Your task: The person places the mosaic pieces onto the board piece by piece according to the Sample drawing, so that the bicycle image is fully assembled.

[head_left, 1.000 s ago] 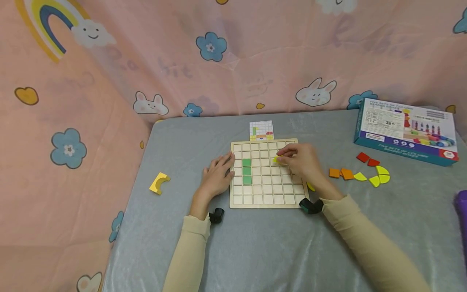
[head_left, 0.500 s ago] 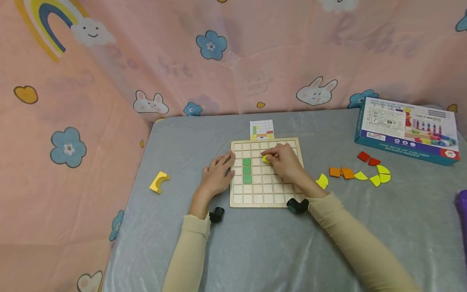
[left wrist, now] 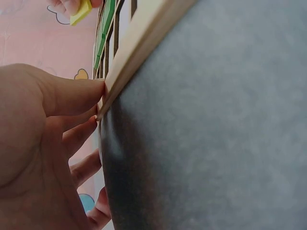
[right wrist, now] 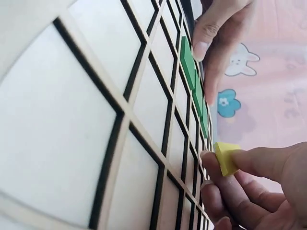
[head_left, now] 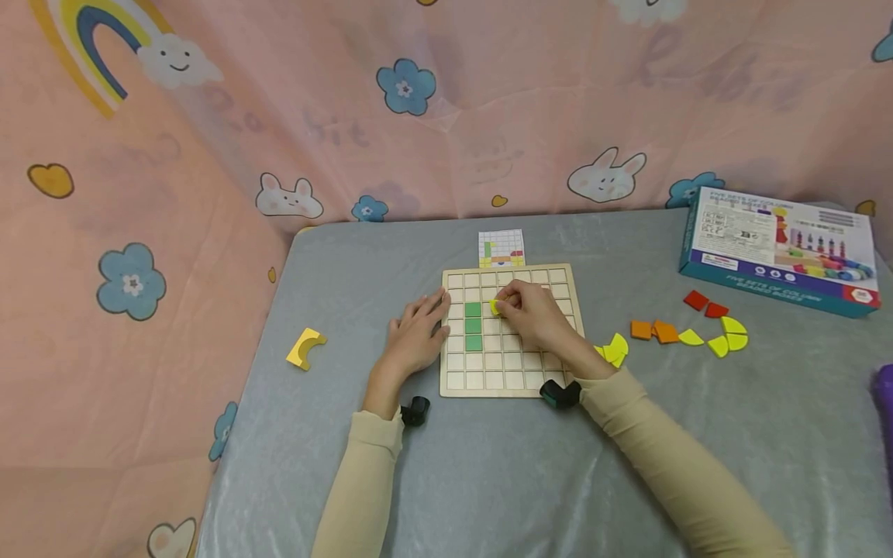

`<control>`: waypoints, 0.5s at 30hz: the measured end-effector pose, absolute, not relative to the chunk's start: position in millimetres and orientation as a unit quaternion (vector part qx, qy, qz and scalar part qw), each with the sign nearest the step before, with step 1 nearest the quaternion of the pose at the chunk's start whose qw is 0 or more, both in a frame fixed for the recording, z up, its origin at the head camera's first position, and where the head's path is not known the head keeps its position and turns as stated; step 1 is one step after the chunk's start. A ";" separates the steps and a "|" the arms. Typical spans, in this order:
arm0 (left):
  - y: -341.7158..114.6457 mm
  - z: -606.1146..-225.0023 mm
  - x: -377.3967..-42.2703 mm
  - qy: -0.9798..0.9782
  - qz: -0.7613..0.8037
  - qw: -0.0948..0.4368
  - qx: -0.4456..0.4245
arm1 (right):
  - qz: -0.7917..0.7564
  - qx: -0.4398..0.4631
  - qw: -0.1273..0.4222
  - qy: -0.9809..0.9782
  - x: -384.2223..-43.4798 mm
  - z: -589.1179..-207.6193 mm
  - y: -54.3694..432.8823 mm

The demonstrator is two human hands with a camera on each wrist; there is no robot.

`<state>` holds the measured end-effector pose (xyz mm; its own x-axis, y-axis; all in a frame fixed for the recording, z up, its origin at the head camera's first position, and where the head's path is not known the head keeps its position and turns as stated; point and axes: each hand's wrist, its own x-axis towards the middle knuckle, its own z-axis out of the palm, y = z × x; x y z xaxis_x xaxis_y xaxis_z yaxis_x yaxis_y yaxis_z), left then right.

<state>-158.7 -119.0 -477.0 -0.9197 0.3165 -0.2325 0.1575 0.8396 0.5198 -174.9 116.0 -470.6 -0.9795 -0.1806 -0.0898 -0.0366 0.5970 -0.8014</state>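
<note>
My right hand (head_left: 536,316) pinches a yellow quarter-circle tile (right wrist: 226,158) between thumb and fingertips, close over the wooden grid board (head_left: 575,298). In the head view the tile is just right of a column of three green square tiles (head_left: 474,326) set in the board's cells. My left hand (head_left: 416,333) rests with extended fingers along the board's left edge. The left wrist view shows its thumb (left wrist: 76,96) and fingertips touching the wooden rim.
A pattern card (head_left: 501,248) lies behind the board. To the right are several yellow quarter tiles (head_left: 732,333), orange tiles (head_left: 640,330) and red tiles (head_left: 696,301). A cardboard box (head_left: 777,252) stands back right. A yellow arch block (head_left: 305,349) sits at left.
My right hand has moved left across the board with the yellow tile, toward the green column. More yellow tiles beside the board's right edge now show. My left hand has stayed put.
</note>
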 end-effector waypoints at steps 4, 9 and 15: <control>-118.6 -476.4 -158.6 0.947 0.252 0.156 0.126 | -0.450 -0.055 0.064 0.889 -175.7 -472.5 113.6; -118.6 -476.5 -159.0 0.947 0.253 0.156 0.125 | -0.460 -0.041 0.064 0.885 -177.8 -474.1 110.9; -118.6 -476.4 -158.7 0.947 0.252 0.157 0.126 | -0.452 -0.037 0.071 0.888 -179.1 -476.4 106.9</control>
<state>-158.7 -118.6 -476.4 -0.9193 0.3172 -0.2330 0.1590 0.8409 0.5173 -179.1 106.9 -476.4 -0.9872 -0.1302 -0.0924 -0.0019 0.5884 -0.8085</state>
